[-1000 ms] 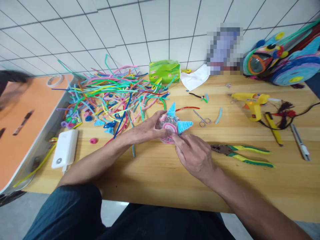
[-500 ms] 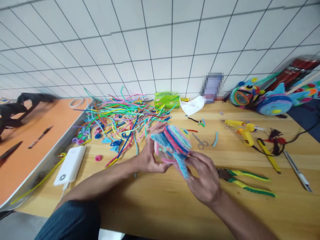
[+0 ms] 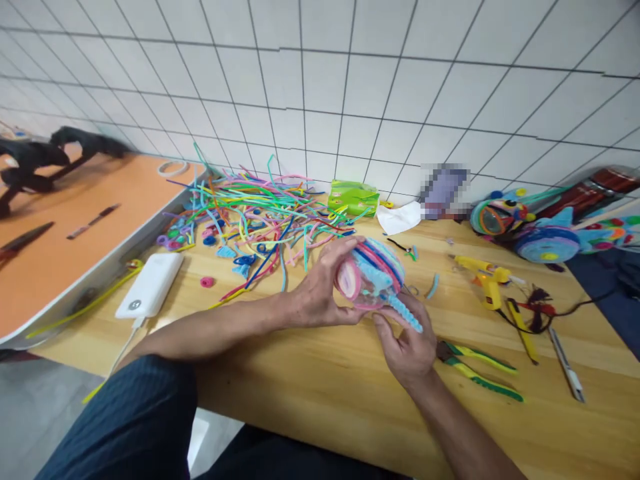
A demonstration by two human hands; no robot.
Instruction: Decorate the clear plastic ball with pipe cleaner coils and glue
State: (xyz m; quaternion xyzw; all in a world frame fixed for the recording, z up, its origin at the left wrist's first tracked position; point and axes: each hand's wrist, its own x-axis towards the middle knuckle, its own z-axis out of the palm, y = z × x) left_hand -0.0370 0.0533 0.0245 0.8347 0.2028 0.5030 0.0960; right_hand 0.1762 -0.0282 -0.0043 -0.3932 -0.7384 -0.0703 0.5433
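While the left hand (image 3: 319, 288) gripped one side of the striped, fuzzy craft piece (image 3: 379, 267) above the bench (image 3: 320, 393), I saw the right hand (image 3: 413, 348) hold its other side, near the pliers (image 3: 471, 375).

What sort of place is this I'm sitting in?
Probably a craft workspace, though I can't tell if it's a home or a workshop. Pipe cleaners lie heaped on the table, a glue gun lies to the right, and your hands hold a fuzzy model.
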